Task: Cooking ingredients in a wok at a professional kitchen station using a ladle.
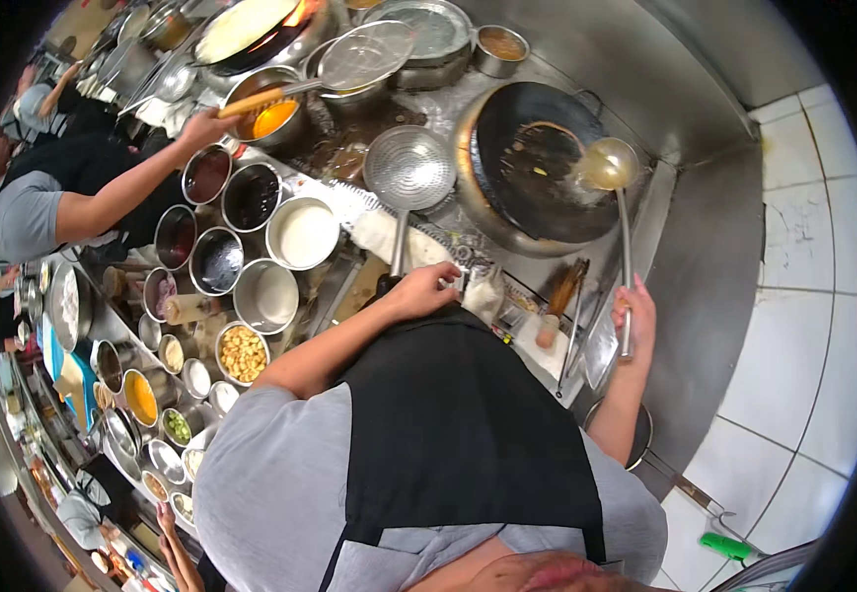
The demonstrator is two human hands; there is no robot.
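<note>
My right hand (635, 308) is wrapped round the long metal handle of a ladle (610, 164). The ladle's bowl is over the right side of a dark wok (532, 183), which looks almost bare inside. My left hand (428, 290) is at the stove's front edge, fingers loosely bent and apart, with nothing visible in it. Just beyond it, the dark-handled perforated strainer (410, 168) lies with its bowl left of the wok. A pale cloth (484, 293) is right beside my left hand.
Several metal pots of sauces and a pot of yellowish cubes (243, 353) stand to my left. A wooden-handled brush (560, 304) lies at the right front. Another person's hand (209, 128) holds a mesh skimmer (367, 54) near a flaming wok (260, 32). A metal wall rises behind.
</note>
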